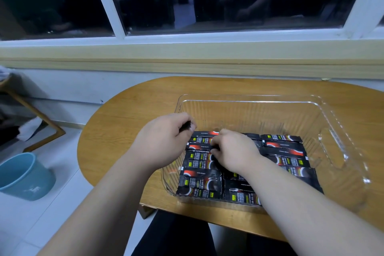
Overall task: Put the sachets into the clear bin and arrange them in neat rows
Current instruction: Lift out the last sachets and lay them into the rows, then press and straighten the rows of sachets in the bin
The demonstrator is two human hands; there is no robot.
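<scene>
A clear ribbed plastic bin (342,151) stands on the wooden table (124,122). Several black sachets with red and yellow print (284,151) lie flat on its floor in roughly three rows. My left hand (164,137) hovers at the bin's near-left wall, its fingers curled round a small black sachet (188,125) of which only an end shows. My right hand (234,151) is inside the bin over the middle row, fingertips curled down onto a sachet (202,147) in the left row. Sachets under my right wrist are hidden.
The table's far edge lies under a windowsill (187,68) and a dark window. On the floor to the left are a light blue bucket (22,176) and a wooden chair leg (41,122). The bin's far half holds no sachets. My dark-clothed legs (176,235) are below the table edge.
</scene>
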